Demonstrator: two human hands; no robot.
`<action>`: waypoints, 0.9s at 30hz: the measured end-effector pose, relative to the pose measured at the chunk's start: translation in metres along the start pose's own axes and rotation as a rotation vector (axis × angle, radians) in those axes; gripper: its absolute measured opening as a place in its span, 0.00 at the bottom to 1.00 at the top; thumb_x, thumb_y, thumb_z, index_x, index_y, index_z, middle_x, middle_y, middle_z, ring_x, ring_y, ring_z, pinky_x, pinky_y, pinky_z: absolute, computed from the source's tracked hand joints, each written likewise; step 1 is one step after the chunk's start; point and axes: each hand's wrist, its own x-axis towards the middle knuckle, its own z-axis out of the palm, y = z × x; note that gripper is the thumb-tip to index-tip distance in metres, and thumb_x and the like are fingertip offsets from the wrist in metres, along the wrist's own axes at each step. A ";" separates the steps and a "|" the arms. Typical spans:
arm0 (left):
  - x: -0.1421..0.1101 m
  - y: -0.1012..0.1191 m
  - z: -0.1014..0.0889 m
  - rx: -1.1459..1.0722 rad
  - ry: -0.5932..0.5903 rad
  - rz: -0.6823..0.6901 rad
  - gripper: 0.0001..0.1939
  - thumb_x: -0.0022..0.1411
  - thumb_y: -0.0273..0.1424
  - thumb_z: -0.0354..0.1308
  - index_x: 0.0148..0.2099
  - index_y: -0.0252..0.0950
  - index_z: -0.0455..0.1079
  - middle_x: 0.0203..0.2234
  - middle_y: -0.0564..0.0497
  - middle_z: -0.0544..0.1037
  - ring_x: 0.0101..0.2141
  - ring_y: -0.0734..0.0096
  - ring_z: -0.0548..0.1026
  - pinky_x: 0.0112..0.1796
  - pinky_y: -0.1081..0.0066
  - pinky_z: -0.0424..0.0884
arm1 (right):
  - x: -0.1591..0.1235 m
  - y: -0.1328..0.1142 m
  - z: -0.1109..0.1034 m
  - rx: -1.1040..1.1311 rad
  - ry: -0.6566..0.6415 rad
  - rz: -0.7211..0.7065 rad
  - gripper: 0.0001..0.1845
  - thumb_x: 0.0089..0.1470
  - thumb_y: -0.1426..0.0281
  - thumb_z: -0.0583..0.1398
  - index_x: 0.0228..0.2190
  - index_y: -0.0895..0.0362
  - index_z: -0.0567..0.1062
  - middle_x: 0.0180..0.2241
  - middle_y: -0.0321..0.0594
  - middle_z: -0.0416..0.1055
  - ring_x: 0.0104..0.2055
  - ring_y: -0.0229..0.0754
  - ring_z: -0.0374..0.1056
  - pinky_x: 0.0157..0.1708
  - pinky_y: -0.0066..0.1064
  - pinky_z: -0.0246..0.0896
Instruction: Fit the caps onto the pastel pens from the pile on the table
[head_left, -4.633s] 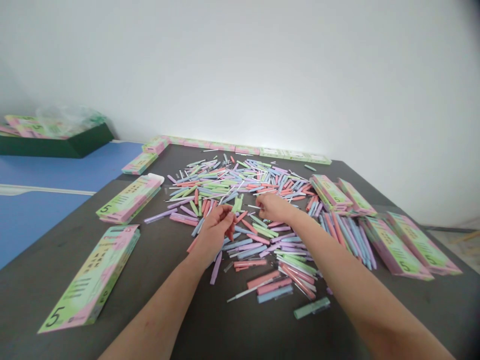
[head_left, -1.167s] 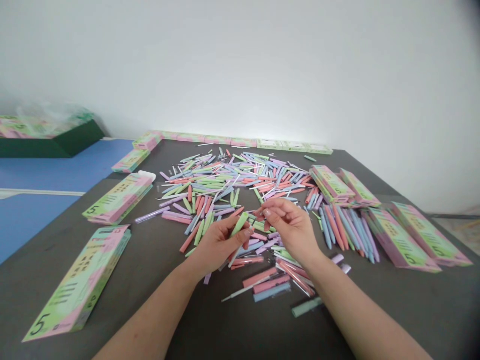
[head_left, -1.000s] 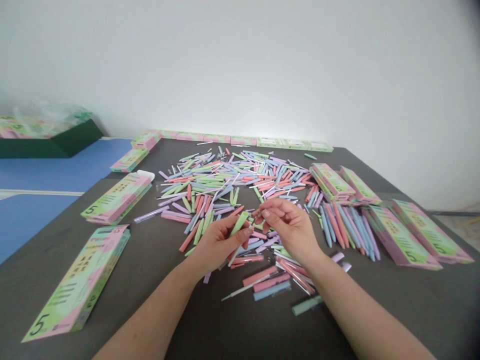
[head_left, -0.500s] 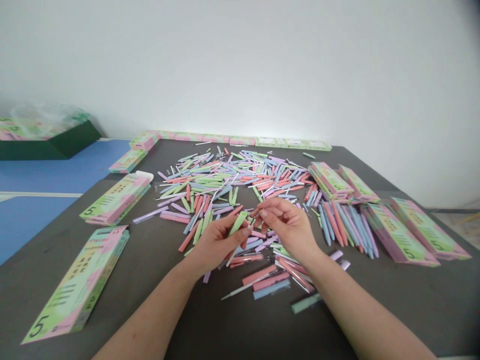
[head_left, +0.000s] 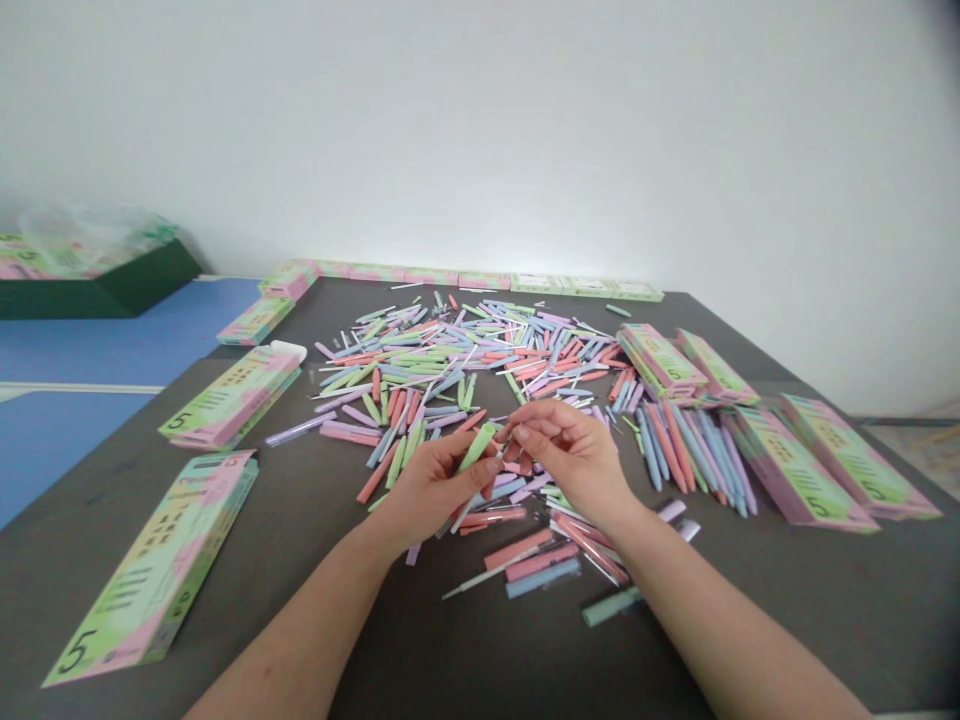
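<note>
Left hand (head_left: 431, 490) closed around a mint-green pen barrel (head_left: 478, 446), fingers wrapped below it and thumb along its side; the barrel tilts up toward the right hand (head_left: 570, 455), and the grip appears to steady it. A thin white rod (head_left: 472, 505) runs down from the barrel's lower end, apparently joined to it, though this is partly hidden. Right hand closed to a pinch at the barrel's upper end; whether it holds anything cannot be told. Both hands work above a loose heap of pastel pen parts (head_left: 420, 350) on a dark grey surface (head_left: 787, 620). Pastel pens lying roughly parallel (head_left: 675, 460) form a separate group at right, apparently set apart from the heap. Flat pastel boxes (head_left: 154, 565) printed with a 5 flank the heap, within easy reach.
</note>
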 end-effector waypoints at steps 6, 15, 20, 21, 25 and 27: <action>0.000 0.002 0.001 0.013 0.021 -0.003 0.17 0.59 0.44 0.59 0.33 0.33 0.68 0.19 0.57 0.68 0.15 0.83 0.58 0.17 0.78 0.52 | 0.000 0.000 0.000 -0.013 -0.015 0.017 0.08 0.50 0.66 0.65 0.33 0.56 0.76 0.30 0.38 0.77 0.27 0.35 0.70 0.24 0.25 0.64; 0.002 0.000 0.000 0.077 0.048 0.044 0.14 0.59 0.41 0.59 0.33 0.33 0.71 0.18 0.57 0.68 0.19 0.80 0.59 0.21 0.77 0.53 | 0.004 0.002 -0.001 -0.004 -0.080 0.081 0.10 0.48 0.63 0.67 0.30 0.57 0.77 0.24 0.35 0.73 0.23 0.33 0.66 0.22 0.24 0.64; 0.003 0.000 0.000 0.069 0.075 0.050 0.14 0.57 0.40 0.60 0.32 0.32 0.71 0.18 0.56 0.67 0.21 0.78 0.61 0.23 0.76 0.56 | 0.005 0.005 -0.005 0.053 -0.141 0.163 0.13 0.48 0.61 0.67 0.30 0.58 0.76 0.25 0.36 0.73 0.25 0.33 0.67 0.24 0.25 0.65; 0.003 0.000 0.000 0.067 0.076 0.048 0.14 0.57 0.40 0.60 0.31 0.32 0.71 0.18 0.56 0.67 0.21 0.78 0.61 0.23 0.76 0.56 | 0.005 0.005 -0.005 0.063 -0.150 0.172 0.14 0.48 0.60 0.67 0.31 0.58 0.77 0.25 0.36 0.73 0.25 0.33 0.67 0.24 0.25 0.65; 0.002 0.000 0.000 0.038 0.079 0.045 0.14 0.56 0.40 0.61 0.33 0.31 0.73 0.19 0.56 0.68 0.22 0.77 0.62 0.24 0.76 0.57 | 0.005 0.007 -0.006 0.054 -0.179 0.175 0.14 0.48 0.60 0.66 0.31 0.59 0.77 0.23 0.35 0.72 0.24 0.33 0.67 0.25 0.26 0.65; 0.002 -0.002 0.000 0.031 0.079 0.046 0.14 0.56 0.39 0.62 0.34 0.31 0.73 0.20 0.55 0.68 0.23 0.77 0.62 0.25 0.76 0.58 | 0.004 0.007 -0.005 0.022 -0.189 0.163 0.14 0.49 0.60 0.66 0.30 0.58 0.77 0.21 0.34 0.71 0.22 0.33 0.66 0.24 0.26 0.64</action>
